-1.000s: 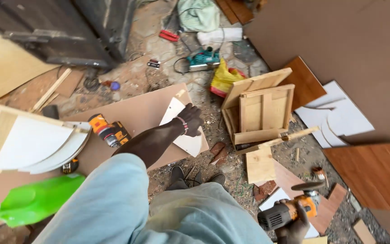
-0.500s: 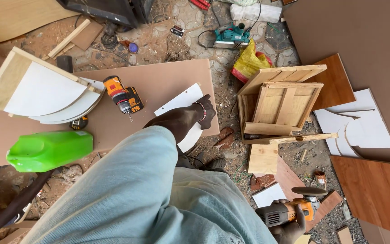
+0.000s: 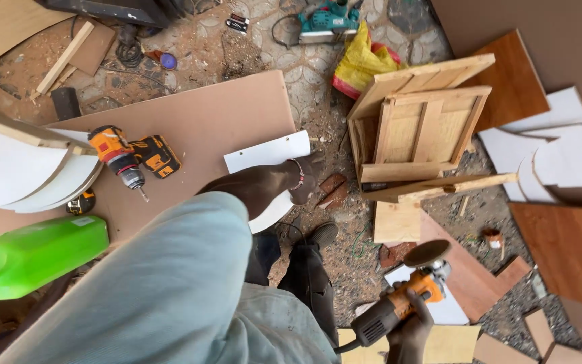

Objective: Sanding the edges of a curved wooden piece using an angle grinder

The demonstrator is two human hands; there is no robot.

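Observation:
My left hand (image 3: 306, 178), with a beaded bracelet at the wrist, grips the right edge of a white curved panel (image 3: 269, 156) that lies on a large brown board (image 3: 197, 128). My right hand (image 3: 407, 334) holds an orange and grey angle grinder (image 3: 404, 298) low at the bottom right, its disc pointing up and away from me. The grinder hangs above white and brown offcuts on the ground.
An orange cordless drill (image 3: 124, 160) lies on the brown board. Curved white shelves (image 3: 15, 168) and a green plastic jug (image 3: 31, 255) sit at left. A wooden frame box (image 3: 420, 133), a yellow bag (image 3: 360, 62), a teal planer (image 3: 326, 18) and scattered panels surround me.
The view has shifted left and down. My left hand slid along to the panel's right edge. My right hand tilted the grinder and raised its disc.

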